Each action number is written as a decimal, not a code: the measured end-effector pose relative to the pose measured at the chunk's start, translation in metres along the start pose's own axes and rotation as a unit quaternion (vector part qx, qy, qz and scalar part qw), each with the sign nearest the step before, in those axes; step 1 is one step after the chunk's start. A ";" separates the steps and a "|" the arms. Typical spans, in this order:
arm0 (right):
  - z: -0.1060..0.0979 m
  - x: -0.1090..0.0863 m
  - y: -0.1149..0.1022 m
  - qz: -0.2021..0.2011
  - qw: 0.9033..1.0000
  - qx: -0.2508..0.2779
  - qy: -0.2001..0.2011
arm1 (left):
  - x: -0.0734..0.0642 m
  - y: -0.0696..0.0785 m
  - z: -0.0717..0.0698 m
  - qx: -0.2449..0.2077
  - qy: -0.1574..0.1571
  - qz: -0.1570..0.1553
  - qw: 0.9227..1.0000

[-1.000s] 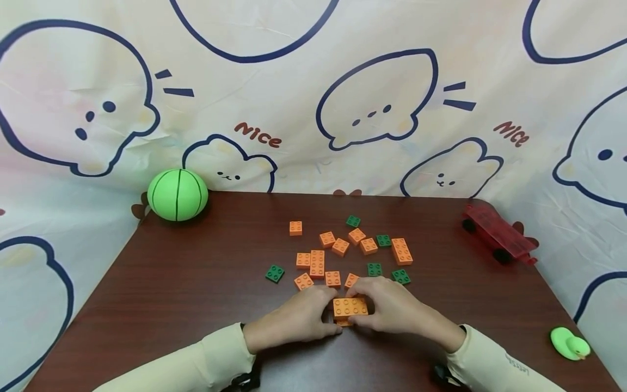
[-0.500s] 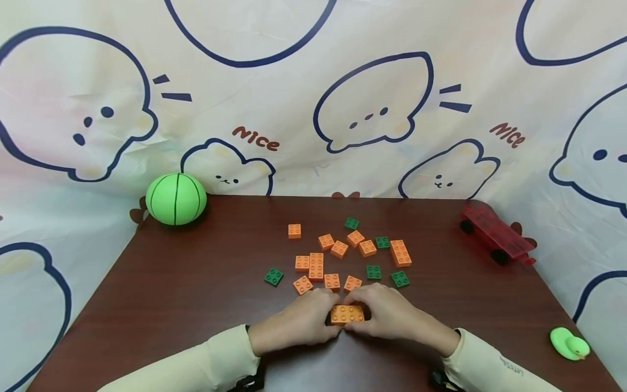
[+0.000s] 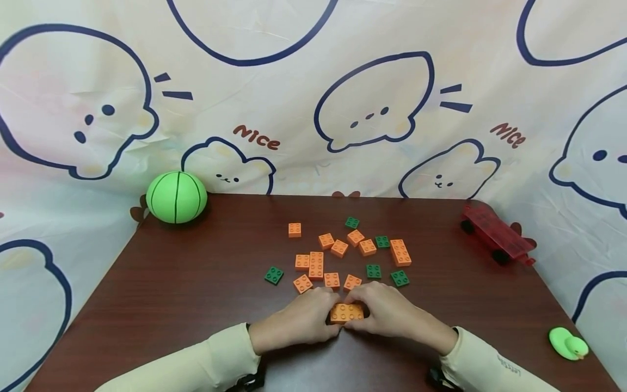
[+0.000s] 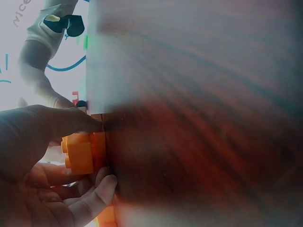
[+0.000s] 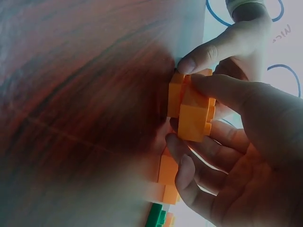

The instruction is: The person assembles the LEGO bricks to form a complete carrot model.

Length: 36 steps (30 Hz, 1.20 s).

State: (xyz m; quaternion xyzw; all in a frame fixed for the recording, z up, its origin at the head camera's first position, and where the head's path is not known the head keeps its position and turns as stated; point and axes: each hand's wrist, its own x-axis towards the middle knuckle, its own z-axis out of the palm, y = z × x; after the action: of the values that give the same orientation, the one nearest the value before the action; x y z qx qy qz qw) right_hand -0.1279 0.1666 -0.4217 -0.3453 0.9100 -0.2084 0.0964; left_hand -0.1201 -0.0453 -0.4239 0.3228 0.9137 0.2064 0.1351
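Note:
Both hands meet at a small stack of orange toy building bricks near the table's front. The right hand [image 3: 389, 310] pinches the upper eight-stud brick [image 3: 346, 312] between thumb and fingers. Beneath it a lower orange brick [image 5: 175, 97] stands on the table, hidden from above. The left hand [image 3: 301, 318] holds this lower brick, its thumb [image 4: 85, 120] on the front side and its fingers behind. In the right wrist view the upper brick overhangs the lower one toward the right hand. Several loose orange bricks [image 3: 332, 280] lie just beyond the fingertips.
Several green bricks [image 3: 374, 271] lie scattered among the orange ones on the dark wooden table [image 3: 196, 283]. A green ball [image 3: 177, 197] sits at the back left corner. A red toy car [image 3: 497, 233] stands back right, and a green toy duck [image 3: 568, 343] lies front right.
The upper orange brick has come down and slightly left over the lower one, which showed below its front edge a second ago. Over the last half second the hands stay nearly still.

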 end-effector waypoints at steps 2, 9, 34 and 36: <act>-0.001 0.001 -0.001 -0.002 1.000 0.001 -0.003 | 0.000 0.000 0.000 0.004 -0.001 -0.001 1.000; -0.004 0.003 -0.004 -0.014 1.000 0.003 -0.007 | 0.000 0.000 0.001 0.017 -0.001 0.005 1.000; -0.006 0.005 -0.005 -0.018 0.998 0.044 -0.033 | -0.002 0.001 0.004 -0.016 0.019 0.008 1.000; -0.008 0.005 -0.006 -0.025 0.999 0.037 -0.028 | -0.001 0.001 0.003 -0.009 0.022 0.014 1.000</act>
State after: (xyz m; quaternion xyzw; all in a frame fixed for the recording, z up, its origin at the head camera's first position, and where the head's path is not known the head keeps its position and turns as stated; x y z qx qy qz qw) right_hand -0.1308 0.1618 -0.4123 -0.3702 0.8896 -0.2341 0.1293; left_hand -0.1177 -0.0440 -0.4259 0.3297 0.9101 0.2232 0.1152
